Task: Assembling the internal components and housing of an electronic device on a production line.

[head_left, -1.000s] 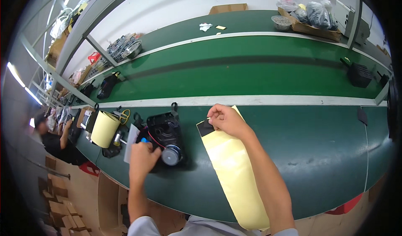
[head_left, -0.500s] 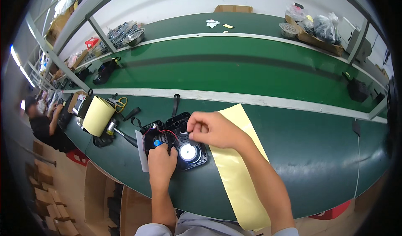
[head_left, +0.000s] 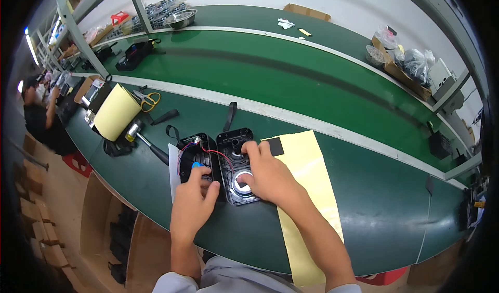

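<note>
Lying open on the dark green counter (head_left: 379, 210), left of its middle and between front and back edges: black plastic two-part housing (head_left: 224, 181), halves side by side. Set in the left half: small bright-blue part (head_left: 196, 164). Set in the right half, toward the front edge: round silver speaker (head_left: 248, 190). Strung between the halves: thin red wires (head_left: 218, 152). Extending toward the back edge: flat black strap (head_left: 231, 115).

At the left half: left hand (head_left: 193, 202), grip partly open, fingers bent over the interior, thumb apart from them; firm hold or mere contact impossible to tell. At the right half: right hand (head_left: 273, 176), grip spread wide, fingertips near the half's right side, thumb at the speaker, with nothing visibly clasped.

Just left of the housing: flat white sheet (head_left: 173, 168). To its right, partly under the right forearm and reaching the front edge: long glossy yellow sheet (head_left: 312, 189), bearing a black rectangular pad (head_left: 275, 146) near its back end. Toward the counter's left end: black-handled metal hammer (head_left: 156, 150), yellow-handled scissors (head_left: 150, 102), pale yellow roll (head_left: 117, 115). Beyond the back edge, on a dark green upper shelf (head_left: 260, 16): silver metal bowl (head_left: 182, 18) at left.
</note>
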Tool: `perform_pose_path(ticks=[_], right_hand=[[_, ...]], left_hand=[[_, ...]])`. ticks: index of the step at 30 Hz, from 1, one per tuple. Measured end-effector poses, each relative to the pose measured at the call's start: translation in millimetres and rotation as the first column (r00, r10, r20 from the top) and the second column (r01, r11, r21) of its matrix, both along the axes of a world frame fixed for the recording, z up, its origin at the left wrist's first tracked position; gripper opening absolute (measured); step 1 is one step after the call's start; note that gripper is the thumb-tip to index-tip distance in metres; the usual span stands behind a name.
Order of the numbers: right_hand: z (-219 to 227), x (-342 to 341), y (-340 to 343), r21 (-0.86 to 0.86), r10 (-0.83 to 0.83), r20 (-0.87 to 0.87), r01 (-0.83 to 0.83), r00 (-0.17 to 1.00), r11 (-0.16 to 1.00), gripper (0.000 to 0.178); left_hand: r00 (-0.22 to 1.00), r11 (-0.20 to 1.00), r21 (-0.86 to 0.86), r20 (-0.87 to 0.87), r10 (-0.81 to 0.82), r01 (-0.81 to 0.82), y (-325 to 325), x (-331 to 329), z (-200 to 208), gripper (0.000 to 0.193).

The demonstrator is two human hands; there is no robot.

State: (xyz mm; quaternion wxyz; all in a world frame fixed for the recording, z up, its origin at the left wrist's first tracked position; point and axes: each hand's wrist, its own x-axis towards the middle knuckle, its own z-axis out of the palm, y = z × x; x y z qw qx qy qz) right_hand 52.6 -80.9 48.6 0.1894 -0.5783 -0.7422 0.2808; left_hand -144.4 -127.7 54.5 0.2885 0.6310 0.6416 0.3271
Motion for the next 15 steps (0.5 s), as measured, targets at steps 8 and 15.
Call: perform_pose_path(ticks=[8, 15], right_hand=[[-9.1, 14.5, 7.8, 0.015, 0.182, -0.056, -0.182, 0.982, 0.983, 0.052], [0.4, 17.3, 4.5, -0.048, 0.221, 0.041, -0.219, 0.974, 0.974, 0.057]], left_hand=[[0.974, 0.856, 0.514, 0.165, -0.158, 0.051, -6.6, -9.8, 70.9, 0.033], [0.886, 0.306, 0.868, -0.265, -0.380, 0.391, -18.1, -28.1, 150.9, 0.066]])
